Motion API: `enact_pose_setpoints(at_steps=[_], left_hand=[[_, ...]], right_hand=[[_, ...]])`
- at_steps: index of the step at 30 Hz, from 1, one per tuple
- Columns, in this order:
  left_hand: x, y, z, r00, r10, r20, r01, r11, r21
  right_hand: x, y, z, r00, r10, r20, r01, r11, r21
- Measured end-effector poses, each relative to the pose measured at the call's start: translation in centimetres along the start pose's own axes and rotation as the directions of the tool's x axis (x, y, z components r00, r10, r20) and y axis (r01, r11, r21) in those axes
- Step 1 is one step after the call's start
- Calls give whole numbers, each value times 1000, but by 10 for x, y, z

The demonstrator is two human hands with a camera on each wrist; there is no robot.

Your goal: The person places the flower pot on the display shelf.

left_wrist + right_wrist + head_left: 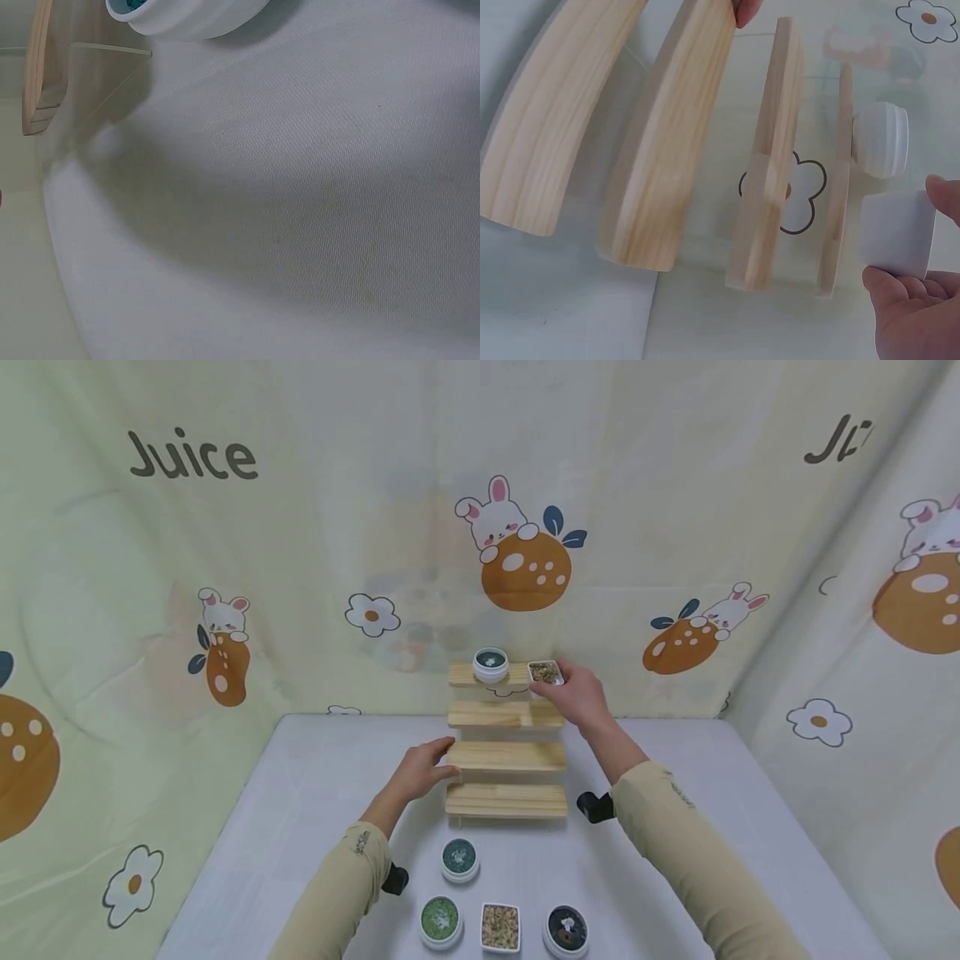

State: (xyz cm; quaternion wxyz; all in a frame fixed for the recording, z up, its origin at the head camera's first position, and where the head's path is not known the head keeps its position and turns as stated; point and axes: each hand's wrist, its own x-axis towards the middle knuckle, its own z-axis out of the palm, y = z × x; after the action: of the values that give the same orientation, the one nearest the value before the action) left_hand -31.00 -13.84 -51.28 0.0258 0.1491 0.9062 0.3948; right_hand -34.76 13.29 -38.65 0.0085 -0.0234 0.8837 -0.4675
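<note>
A small white square bowl [545, 672] with brown, grainy contents is held between the thumb and fingers of my right hand [581, 695]. It hovers close over the right end of the top plank of a four-step wooden display stand [506, 756]. In the right wrist view, a narrow gap shows between the bowl [897, 234] and the plank [835, 187]. On the same plank, to the left, stands a round white jar [491, 667] with dark teal contents. My left hand [420, 768] grips the stand's left end at the second plank from the bottom, thumb in front.
Before the stand, on the white table [315, 793], are a teal-filled jar [460, 860], a green-filled jar [441, 922], a square bowl of brown grains [500, 928] and a dark-filled jar [566, 932]. A printed curtain [315, 543] hangs directly behind.
</note>
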Motion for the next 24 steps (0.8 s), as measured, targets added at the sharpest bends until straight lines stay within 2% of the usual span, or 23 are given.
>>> enact_pose_setpoints(at_steps=[8, 18, 24], left_hand=[[-1, 0, 2, 1000, -2, 1, 2, 1000, 4], [-4, 0, 4, 1000, -4, -8, 4, 1000, 5], [-4, 1, 1, 1000, 23, -17, -23, 999, 30]], right_hand=[[10, -2, -1, 1000, -29, -5, 28, 997, -75], [17, 2, 2, 996, -72, -55, 64, 989, -132], [21, 1, 4, 996, -77, -48, 69, 987, -146]])
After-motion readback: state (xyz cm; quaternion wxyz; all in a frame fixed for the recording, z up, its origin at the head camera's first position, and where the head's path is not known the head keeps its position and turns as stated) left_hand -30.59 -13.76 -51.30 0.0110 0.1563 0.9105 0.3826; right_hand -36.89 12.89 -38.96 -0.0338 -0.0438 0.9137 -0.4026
